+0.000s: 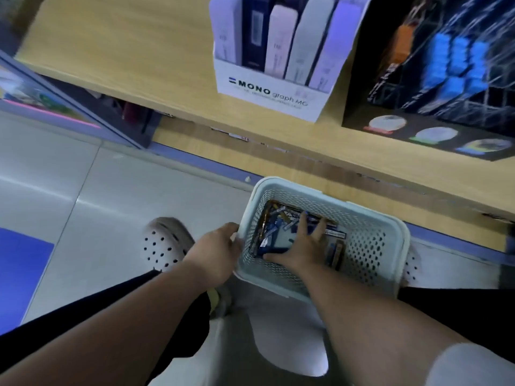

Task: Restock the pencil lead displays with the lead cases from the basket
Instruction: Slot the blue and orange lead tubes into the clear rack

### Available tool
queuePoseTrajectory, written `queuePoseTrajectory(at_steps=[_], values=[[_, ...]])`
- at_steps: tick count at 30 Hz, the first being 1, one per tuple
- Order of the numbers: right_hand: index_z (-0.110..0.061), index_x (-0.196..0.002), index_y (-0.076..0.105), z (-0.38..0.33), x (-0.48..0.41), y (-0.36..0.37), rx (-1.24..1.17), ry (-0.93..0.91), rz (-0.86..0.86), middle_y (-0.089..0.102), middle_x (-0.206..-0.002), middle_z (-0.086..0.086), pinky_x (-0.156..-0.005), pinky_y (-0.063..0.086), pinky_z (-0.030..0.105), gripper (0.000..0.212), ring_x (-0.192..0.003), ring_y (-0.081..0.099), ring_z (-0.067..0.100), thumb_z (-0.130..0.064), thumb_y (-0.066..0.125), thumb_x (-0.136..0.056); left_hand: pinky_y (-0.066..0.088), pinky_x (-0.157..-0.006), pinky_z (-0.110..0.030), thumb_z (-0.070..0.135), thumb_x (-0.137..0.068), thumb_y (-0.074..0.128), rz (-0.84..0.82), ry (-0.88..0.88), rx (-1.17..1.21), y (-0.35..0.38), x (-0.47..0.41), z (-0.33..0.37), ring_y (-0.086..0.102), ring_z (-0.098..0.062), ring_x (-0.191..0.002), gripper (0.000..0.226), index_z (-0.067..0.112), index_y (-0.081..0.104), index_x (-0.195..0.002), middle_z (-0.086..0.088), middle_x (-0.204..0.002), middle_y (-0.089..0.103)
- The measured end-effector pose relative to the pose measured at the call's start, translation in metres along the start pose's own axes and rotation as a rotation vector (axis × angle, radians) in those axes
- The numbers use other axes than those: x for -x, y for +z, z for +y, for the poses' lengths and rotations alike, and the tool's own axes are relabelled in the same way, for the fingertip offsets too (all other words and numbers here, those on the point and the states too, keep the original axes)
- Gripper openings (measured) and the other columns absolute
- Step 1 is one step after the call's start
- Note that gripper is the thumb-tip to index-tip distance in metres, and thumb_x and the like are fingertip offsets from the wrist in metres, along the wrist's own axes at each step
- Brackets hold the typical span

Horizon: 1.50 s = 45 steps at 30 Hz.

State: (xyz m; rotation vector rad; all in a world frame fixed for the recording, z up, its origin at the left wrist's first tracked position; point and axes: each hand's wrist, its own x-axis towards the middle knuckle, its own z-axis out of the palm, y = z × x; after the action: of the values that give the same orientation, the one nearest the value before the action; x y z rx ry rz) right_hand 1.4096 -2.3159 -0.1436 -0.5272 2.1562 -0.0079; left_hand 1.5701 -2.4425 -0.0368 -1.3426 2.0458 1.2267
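A pale perforated plastic basket sits on the floor below the shelf. Several blue and dark lead cases lie loose on its bottom. My left hand grips the basket's left rim, fingers curled over the edge. My right hand reaches down inside the basket with fingers spread flat over the lead cases, touching them. On the wooden shelf above stands a black display with blue items in wire slots.
A white MONO graph MG box of pen packs stands on the wooden shelf. A lower shelf edge with price tags runs just behind the basket. My perforated shoe is on the grey floor left of the basket.
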Motion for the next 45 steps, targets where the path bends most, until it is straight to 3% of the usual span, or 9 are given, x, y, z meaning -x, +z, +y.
queuePoseTrajectory(at_steps=[4,9,13,17,21,27,31,34,45], values=[[-0.032,-0.16,-0.001,-0.023,-0.003,0.012,-0.105,-0.013,0.091,-0.025,-0.161,0.003,-0.115,0.032,0.049,0.152,-0.152,-0.001,0.037,-0.066,0.093,-0.044,0.046,-0.066,-0.03,0.035,-0.103,0.043,0.008,0.03,0.052,0.005,-0.002,-0.004,0.063,-0.017,-0.077,0.019,0.028,0.058,-0.113,0.003,-0.081,0.068],[-0.022,-0.148,0.027,-0.025,-0.012,0.019,-0.21,-0.033,0.23,0.018,-0.152,0.006,-0.104,0.043,0.045,0.12,-0.138,0.031,0.035,-0.059,0.092,-0.055,0.05,-0.069,-0.032,0.032,-0.103,0.043,0.005,0.045,0.1,0.005,-0.003,-0.007,0.063,-0.016,-0.076,0.02,0.027,0.059,-0.113,0.003,-0.082,0.068],[-0.017,-0.137,0.043,-0.016,-0.019,0.011,-0.258,-0.09,0.233,0.035,-0.139,0.007,-0.098,0.049,0.039,0.098,-0.124,0.049,0.031,-0.055,0.092,-0.061,0.048,-0.069,-0.032,0.032,-0.104,0.043,0.016,0.051,0.128,0.009,-0.002,-0.009,0.061,-0.015,-0.073,0.021,0.029,0.059,-0.117,0.004,-0.081,0.066],[-0.012,-0.139,0.045,-0.016,-0.017,0.012,-0.379,0.034,0.291,0.033,-0.145,0.011,-0.099,0.045,0.041,0.093,-0.133,0.04,0.033,-0.057,0.086,-0.07,0.04,-0.063,-0.028,0.032,-0.104,0.044,0.01,0.043,0.142,0.009,-0.003,-0.01,0.056,-0.01,-0.068,0.021,0.03,0.059,-0.118,0.007,-0.078,0.064],[-0.005,-0.154,0.025,-0.027,-0.022,0.014,-0.465,0.242,0.227,0.024,-0.156,0.017,-0.108,0.041,0.046,0.119,-0.144,0.027,0.037,-0.065,0.082,-0.07,0.037,-0.06,-0.024,0.033,-0.103,0.046,0.006,0.033,0.16,0.01,-0.004,-0.012,0.054,-0.007,-0.063,0.016,0.034,0.059,-0.113,0.007,-0.074,0.062],[0.002,-0.133,0.05,-0.059,-0.038,0.025,-0.597,0.387,0.195,0.057,-0.135,0.02,-0.097,0.055,0.045,0.116,-0.123,0.057,0.036,-0.068,0.088,-0.05,0.043,-0.061,-0.026,0.033,-0.102,0.047,-0.012,0.022,0.185,0.009,-0.007,-0.014,0.058,-0.012,-0.065,0.016,0.039,0.059,-0.11,0.004,-0.078,0.067],[0.0,-0.124,0.054,-0.057,-0.044,0.028,-0.605,0.388,0.181,0.065,-0.122,0.016,-0.085,0.06,0.044,0.115,-0.108,0.066,0.033,-0.07,0.089,-0.04,0.043,-0.057,-0.021,0.032,-0.102,0.048,-0.02,0.016,0.199,0.006,-0.008,-0.016,0.057,-0.007,-0.06,0.016,0.039,0.059,-0.11,0.003,-0.077,0.068],[-0.003,-0.126,0.052,-0.055,-0.045,0.024,-0.6,0.386,0.195,0.064,-0.125,0.016,-0.086,0.06,0.046,0.107,-0.111,0.065,0.034,-0.06,0.094,-0.047,0.041,-0.055,-0.018,0.031,-0.102,0.048,-0.024,0.019,0.201,0.006,-0.009,-0.016,0.055,-0.004,-0.057,0.015,0.038,0.06,-0.109,0.004,-0.075,0.067],[-0.003,-0.134,0.048,-0.054,-0.046,0.025,-0.514,0.373,0.185,0.056,-0.135,0.017,-0.091,0.058,0.044,0.108,-0.118,0.06,0.037,-0.066,0.088,-0.055,0.04,-0.052,-0.018,0.029,-0.103,0.048,-0.042,0.008,0.245,0.004,-0.007,-0.013,0.048,-0.004,-0.048,0.017,0.037,0.061,-0.111,-0.002,-0.073,0.065]])
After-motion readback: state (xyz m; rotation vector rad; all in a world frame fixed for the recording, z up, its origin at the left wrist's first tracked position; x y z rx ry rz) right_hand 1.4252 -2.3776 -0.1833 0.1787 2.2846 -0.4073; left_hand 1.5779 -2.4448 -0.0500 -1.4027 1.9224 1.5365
